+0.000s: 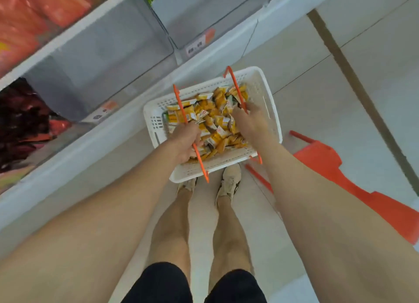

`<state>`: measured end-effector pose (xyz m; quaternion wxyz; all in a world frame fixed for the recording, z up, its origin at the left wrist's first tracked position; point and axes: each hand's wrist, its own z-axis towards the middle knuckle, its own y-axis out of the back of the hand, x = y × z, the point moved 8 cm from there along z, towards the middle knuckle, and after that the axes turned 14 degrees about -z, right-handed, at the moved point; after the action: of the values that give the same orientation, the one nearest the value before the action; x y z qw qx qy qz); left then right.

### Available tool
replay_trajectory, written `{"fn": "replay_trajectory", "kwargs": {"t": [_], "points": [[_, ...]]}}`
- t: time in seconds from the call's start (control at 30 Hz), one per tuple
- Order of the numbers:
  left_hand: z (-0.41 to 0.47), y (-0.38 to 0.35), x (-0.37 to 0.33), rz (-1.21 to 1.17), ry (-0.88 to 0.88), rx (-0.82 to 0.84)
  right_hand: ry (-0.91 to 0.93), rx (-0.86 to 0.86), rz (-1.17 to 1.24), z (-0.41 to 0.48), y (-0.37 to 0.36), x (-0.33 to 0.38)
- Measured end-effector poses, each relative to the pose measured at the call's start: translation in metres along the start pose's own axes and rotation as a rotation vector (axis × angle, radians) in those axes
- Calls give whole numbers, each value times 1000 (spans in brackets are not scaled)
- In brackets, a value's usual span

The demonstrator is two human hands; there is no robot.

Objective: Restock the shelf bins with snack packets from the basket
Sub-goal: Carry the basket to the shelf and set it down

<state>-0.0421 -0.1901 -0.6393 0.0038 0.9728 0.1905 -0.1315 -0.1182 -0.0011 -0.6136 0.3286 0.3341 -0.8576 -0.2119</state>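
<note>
— Now, item one: white perforated plastic basket (260, 83), yellow snack packets (217, 119) heaped inside?
— Yes. Your left hand (187, 142) and right hand (251, 123) curl round its orange wire handles (180, 103); lift level toward the clear plastic shelf bin (108, 53) beyond the basket.

the scene is lit brightly and evenly from above, and only soft, faint shadows are left on the pale floor (306, 94) around the shoes (229, 180). motion blur is spread over the whole frame, most strongly on the clear shelf bins (108, 53) and the price labels (197, 43), whose print cannot be read, while the orange handles (181, 105) are slightly smeared. wide-angle distortion is shown at the edges, where the forearms (90, 223) are enlarged and stretched toward the lower corners.
</note>
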Motion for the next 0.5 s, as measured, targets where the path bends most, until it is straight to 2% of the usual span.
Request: {"fn": "replay_trajectory", "kwargs": {"t": [0.13, 0.3, 0.43, 0.5], "points": [[52, 27, 15, -89, -5, -131, 72, 47, -139, 34, -20, -3], [92, 44, 27, -98, -23, -188, 180, 47, -219, 52, -38, 8], [102, 54, 26, 19, -46, -264, 174, 31, -327, 71, -42, 5], [95, 62, 25, 215, -54, -343, 116, 25, -473, 84, -40, -3]]}}
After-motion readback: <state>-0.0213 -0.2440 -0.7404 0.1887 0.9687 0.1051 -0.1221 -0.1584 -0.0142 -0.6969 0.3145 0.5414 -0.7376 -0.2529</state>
